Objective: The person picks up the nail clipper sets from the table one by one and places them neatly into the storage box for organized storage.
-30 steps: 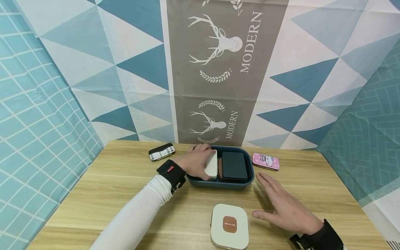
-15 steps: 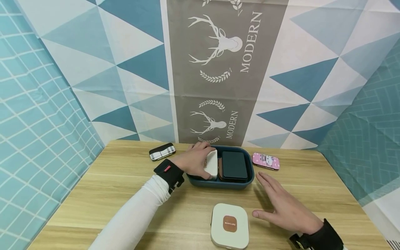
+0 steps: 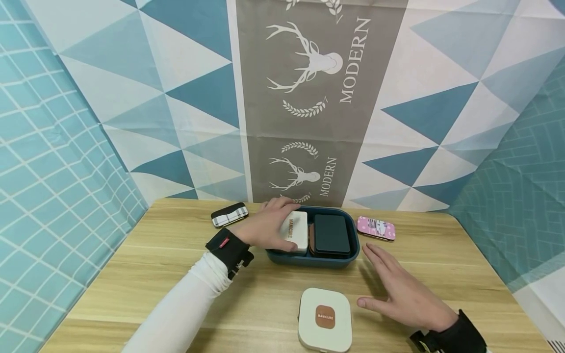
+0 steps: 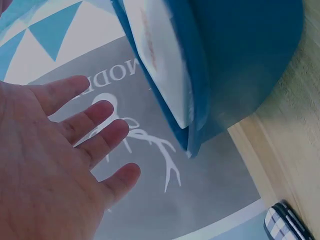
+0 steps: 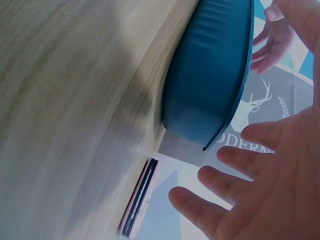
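A dark blue bin (image 3: 309, 261) stands near the back of the table, holding a white case marked MANICURE (image 3: 295, 233) on its left and a dark, near-black case (image 3: 331, 234) on its right. My left hand (image 3: 269, 225) is over the bin's left end. In the left wrist view its fingers (image 4: 100, 145) spread loosely, apart from the white case. At the bin's right front, my right hand (image 3: 403, 294) hovers with straight fingers and holds nothing. A cream square case with a brown MANICURE label (image 3: 325, 321) lies on the table between the hands.
A black case with a plaid band (image 3: 229, 214) lies left of the bin, and a pink patterned case (image 3: 376, 228) lies right of it. Behind the wooden table (image 3: 176, 255) hangs a patterned cloth (image 3: 309, 117).
My left hand has let go of the white case and drawn back to the left, so more of its lettering shows in the bin. The right hand stays where it was.
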`<state>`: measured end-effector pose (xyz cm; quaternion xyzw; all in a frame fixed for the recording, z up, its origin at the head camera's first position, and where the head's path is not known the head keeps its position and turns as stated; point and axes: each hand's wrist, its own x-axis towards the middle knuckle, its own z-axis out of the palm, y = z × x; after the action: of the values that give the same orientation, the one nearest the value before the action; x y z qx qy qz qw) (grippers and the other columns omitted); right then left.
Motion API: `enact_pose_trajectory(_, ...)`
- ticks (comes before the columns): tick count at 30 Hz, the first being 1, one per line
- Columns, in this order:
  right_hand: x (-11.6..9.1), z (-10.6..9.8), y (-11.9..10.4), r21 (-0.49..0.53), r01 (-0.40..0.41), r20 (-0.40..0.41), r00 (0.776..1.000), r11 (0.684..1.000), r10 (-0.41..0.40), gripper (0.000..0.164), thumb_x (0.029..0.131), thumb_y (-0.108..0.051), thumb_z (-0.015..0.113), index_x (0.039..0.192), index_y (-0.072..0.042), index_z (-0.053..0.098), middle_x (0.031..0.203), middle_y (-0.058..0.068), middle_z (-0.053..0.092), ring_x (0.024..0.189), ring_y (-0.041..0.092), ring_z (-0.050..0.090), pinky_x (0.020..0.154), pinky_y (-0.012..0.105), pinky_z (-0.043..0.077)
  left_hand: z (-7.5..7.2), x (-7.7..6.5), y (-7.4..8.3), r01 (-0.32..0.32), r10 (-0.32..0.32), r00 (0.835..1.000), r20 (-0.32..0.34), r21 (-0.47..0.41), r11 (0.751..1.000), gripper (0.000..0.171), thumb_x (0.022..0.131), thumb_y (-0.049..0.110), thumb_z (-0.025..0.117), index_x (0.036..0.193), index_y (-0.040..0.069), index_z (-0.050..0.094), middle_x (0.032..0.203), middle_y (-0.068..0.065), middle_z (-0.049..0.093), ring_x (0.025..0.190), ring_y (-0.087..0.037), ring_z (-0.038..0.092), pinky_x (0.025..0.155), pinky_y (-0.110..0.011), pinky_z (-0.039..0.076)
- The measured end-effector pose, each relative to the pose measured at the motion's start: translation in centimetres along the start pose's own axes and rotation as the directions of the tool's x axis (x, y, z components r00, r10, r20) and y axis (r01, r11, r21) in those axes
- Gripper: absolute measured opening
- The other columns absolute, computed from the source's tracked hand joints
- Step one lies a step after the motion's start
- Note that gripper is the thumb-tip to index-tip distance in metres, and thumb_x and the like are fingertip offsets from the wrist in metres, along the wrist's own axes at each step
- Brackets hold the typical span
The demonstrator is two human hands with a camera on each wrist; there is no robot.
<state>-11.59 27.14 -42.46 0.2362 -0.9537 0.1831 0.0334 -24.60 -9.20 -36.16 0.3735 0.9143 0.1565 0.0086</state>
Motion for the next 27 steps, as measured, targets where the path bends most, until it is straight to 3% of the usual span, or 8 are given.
enact_pose_trajectory(6,0.0,0.0,0.1,-0.001,0.013,-0.007,1.000,1.000,-0.013,0.107,0.092,-0.066,0.073,0.168,-0.008,0.027,0.171,0.016,0.027,0.151,0.040,0.037,0.109,0.061,0.048,-0.7,-1.0,0.1,0.007,-0.008,0.998,-0.060,-0.009,1.000,0.101,0.081,0.050,0.085,0.163,0.012,0.041,0.158,-0.011,0.041,0.144,-0.030,0.038,0.121,-0.058,0.029)
enact_pose_trajectory(27,-0.1,0.2,0.4,-0.001,0.006,-0.009,1.000,1.000,-0.006,0.108,0.091,-0.066,0.074,0.170,-0.010,0.024,0.173,0.016,0.024,0.154,0.039,0.034,0.111,0.059,0.047,-1.6,-4.9,0.3,0.025,-0.021,0.985,-0.170,0.021,0.999,0.105,0.083,0.057,0.085,0.166,0.013,0.037,0.165,-0.010,0.037,0.152,-0.029,0.033,0.123,-0.061,0.027)
